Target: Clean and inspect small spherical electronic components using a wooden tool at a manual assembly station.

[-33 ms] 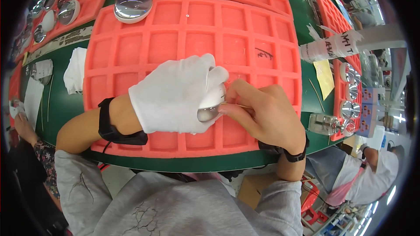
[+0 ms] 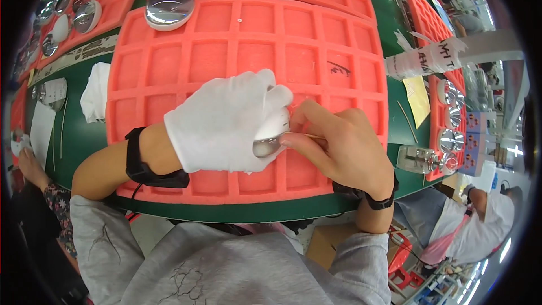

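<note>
My left hand (image 2: 223,121), in a white glove, is closed round a small dome (image 2: 267,147) with a white side and a shiny mirror-like face. It holds the dome low over a pink foam tray (image 2: 257,70) with square pockets. From the right, my bare right hand (image 2: 349,147) pinches a thin stick (image 2: 311,135) between thumb and fingers. The stick's tip is at the dome's edge, hidden by my fingertips. A larger dome (image 2: 169,7), mirrored on top and white below, sits at the tray's far left corner.
A crumpled white cloth (image 2: 95,91) lies left of the tray. At right are a glass bottle (image 2: 416,159), a yellow paper (image 2: 416,101) and a taped arm (image 2: 420,59). More domes fill trays at far left and right. Co-workers sit on both sides.
</note>
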`<state>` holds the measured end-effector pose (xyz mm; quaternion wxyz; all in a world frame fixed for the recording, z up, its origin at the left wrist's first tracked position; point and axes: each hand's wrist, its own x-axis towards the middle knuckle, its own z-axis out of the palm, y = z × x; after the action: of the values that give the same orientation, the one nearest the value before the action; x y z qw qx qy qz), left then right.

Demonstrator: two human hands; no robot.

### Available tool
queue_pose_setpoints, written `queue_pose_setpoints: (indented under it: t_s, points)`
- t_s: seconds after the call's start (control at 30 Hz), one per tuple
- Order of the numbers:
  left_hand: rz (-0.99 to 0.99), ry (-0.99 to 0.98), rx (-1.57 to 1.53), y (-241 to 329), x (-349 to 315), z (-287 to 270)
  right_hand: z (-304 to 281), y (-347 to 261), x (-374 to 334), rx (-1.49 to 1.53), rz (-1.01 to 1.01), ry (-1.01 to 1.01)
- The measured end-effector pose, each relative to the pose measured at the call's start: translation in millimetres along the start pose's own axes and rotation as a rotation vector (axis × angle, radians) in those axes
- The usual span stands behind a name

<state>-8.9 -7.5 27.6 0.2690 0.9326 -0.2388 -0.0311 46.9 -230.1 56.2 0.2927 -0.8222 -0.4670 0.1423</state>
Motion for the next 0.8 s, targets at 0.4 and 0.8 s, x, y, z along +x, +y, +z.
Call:
queue_pose_setpoints:
  t_s: [0.4,0.8]
  points:
    - [0.025,0.042,0.206,9,-6,-5,-2,1,4,-0.216,-0.140,-0.131]
    - [0.008,0.046,0.211,7,-4,-3,9,20,7,0.278,-0.119,0.040]
